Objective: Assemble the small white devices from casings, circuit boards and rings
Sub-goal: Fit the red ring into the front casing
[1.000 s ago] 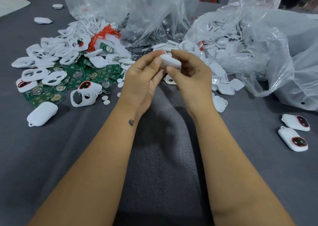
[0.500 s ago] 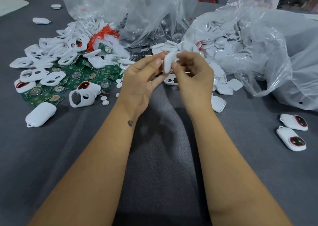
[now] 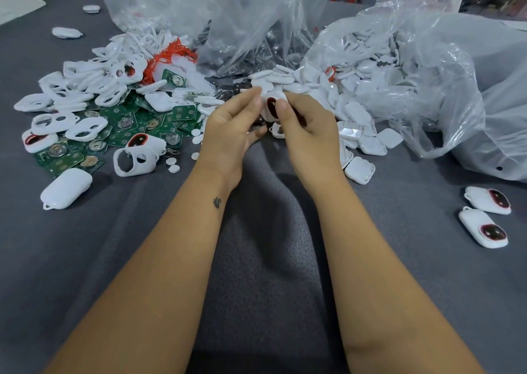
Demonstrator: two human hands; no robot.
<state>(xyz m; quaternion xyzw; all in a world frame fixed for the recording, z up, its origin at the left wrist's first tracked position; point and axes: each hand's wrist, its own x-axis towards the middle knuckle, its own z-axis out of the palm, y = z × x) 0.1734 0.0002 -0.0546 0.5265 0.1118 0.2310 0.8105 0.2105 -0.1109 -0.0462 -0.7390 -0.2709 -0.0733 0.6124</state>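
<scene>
With both forearms reaching straight out from the near edge, I have my two hands meeting above the grey cloth-covered surface, just in front of the far piles. My left hand is turned thumb-up, its forefinger and thumb stretched toward the small white plastic device with a dark red-rimmed oval window; the grip there looks like a light pinch on the device's left edge, the lower fingers curled loosely under. My right hand has its grip clamped on the same device from the right, thumb pressed against the front face beside the window and the other fingers wrapped behind it. That device is held off the surface, window facing me, between the two hands.

To the left lies a heap of white plastic casing shells with cut-out holes, and mixed beneath them a scatter of green circuit boards with round metal contacts. Far and right, crumpled clear plastic bags spill flat white casing backs toward my right wrist. Two finished white devices with red-rimmed windows lie side by side at the right edge, well apart from my hands. A closed white casing rests alone near left.
</scene>
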